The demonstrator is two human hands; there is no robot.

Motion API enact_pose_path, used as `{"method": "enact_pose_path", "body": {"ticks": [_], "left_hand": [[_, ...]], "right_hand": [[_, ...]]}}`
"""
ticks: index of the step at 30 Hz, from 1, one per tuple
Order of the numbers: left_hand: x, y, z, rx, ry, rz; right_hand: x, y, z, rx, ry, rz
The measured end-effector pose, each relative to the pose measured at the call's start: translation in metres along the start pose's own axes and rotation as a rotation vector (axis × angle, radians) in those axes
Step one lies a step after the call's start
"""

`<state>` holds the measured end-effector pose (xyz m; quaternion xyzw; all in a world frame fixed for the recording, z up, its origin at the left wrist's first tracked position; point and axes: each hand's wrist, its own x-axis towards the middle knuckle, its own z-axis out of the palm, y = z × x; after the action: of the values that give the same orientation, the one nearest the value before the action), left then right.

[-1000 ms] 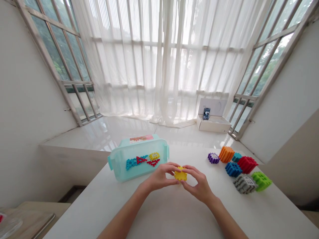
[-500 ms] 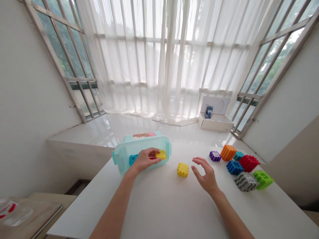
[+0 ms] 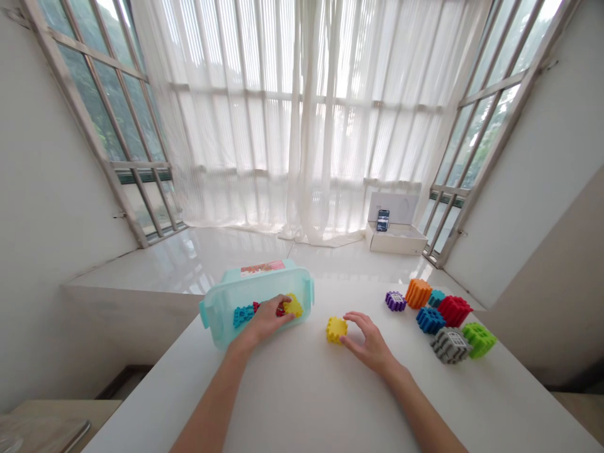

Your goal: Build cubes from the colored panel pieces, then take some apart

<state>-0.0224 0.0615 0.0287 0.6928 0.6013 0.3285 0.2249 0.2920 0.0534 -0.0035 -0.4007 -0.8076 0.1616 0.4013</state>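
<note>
My left hand (image 3: 268,319) reaches into a translucent teal bin (image 3: 221,314), its thumb and fingers closed on a yellow notched block (image 3: 293,306) near the bin's right end. Beside that hand in the bin lie blue blocks (image 3: 243,316) and red ones (image 3: 256,307), the red ones partly hidden by the fingers. On the white table (image 3: 302,402), right of the bin, sits another yellow notched block (image 3: 335,330). My right hand (image 3: 370,343) is at its right side, thumb and forefinger apart around the near edge; whether they press on it is hard to tell.
Grouped at the table's right are purple (image 3: 395,301), orange (image 3: 418,293), teal (image 3: 436,298), red (image 3: 455,311), blue (image 3: 430,320), grey (image 3: 450,345) and green (image 3: 479,340) blocks. Behind, a phone (image 3: 382,220) leans in an open white box (image 3: 397,242) on the sill.
My right hand has moved left to the yellow block on the table. My left hand stays in the bin, its yellow block slightly lower. The whole view has shifted a little.
</note>
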Motion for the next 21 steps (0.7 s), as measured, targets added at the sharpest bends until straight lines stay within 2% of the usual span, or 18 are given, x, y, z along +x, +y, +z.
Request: {"method": "enact_pose_path", "body": {"ticks": [8,13,18,21], "left_hand": [[0.0,-0.003,0.001,0.141,-0.043,0.022],[-0.001,-0.002,0.003,0.225,-0.024,0.057],[-0.001,0.003,0.005,0.298,0.089,0.133],[-0.003,0.017,0.005,0.169,0.15,0.173]], "right_hand": [[0.0,0.004,0.003,0.013,-0.019,-0.016],[-0.001,0.001,0.005,0.017,-0.015,-0.011],[0.0,0.001,0.005,0.032,0.0,-0.016],[0.0,-0.001,0.004,0.047,0.022,-0.036]]}}
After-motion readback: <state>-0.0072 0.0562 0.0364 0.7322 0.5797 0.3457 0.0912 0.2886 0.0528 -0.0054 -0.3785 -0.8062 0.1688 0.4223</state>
